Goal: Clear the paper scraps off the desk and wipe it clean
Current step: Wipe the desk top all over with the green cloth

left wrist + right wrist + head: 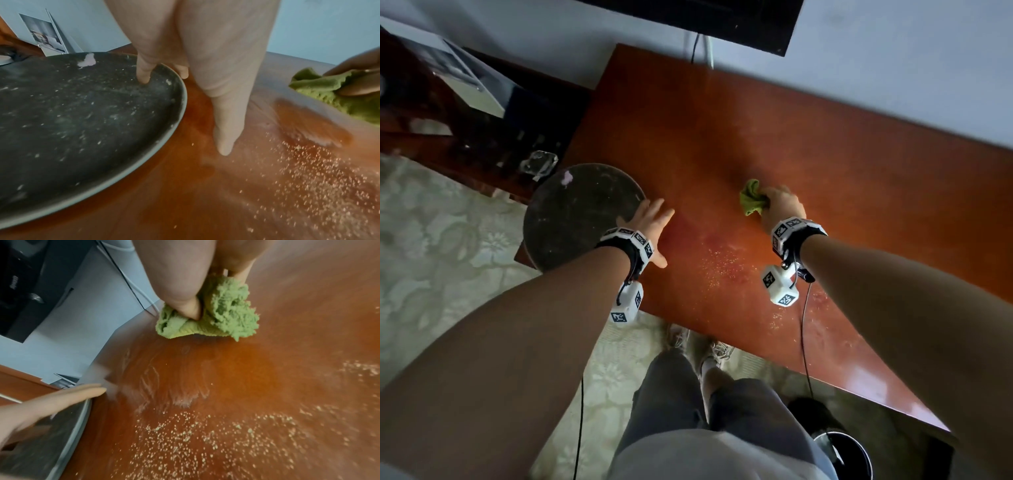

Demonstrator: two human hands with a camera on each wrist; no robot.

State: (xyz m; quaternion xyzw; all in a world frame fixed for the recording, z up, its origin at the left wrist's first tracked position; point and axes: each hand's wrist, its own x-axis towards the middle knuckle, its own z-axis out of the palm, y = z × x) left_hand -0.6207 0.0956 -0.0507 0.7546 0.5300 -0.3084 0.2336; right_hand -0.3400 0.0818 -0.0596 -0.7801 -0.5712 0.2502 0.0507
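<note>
My right hand point(780, 205) grips a bunched green cloth point(751, 198) and presses it on the reddish wooden desk point(859, 178); in the right wrist view the thumb digs into the cloth point(216, 316). Fine pale crumbs point(726, 263) are scattered on the desk nearer me, also seen as crumbs point(185, 434). My left hand point(650, 226) lies flat with straight fingers at the edge of a round dark tray point(575, 212); its fingertips point(144, 76) touch the tray's rim. A small pinkish scrap point(87, 60) lies on the tray point(72, 129).
A black monitor point(722, 20) hangs over the desk's far edge with cables point(695, 51) running down. A dark cabinet point(482, 120) stands to the left. A bucket point(839, 448) sits on the floor below the desk's near edge, beside my feet point(698, 346).
</note>
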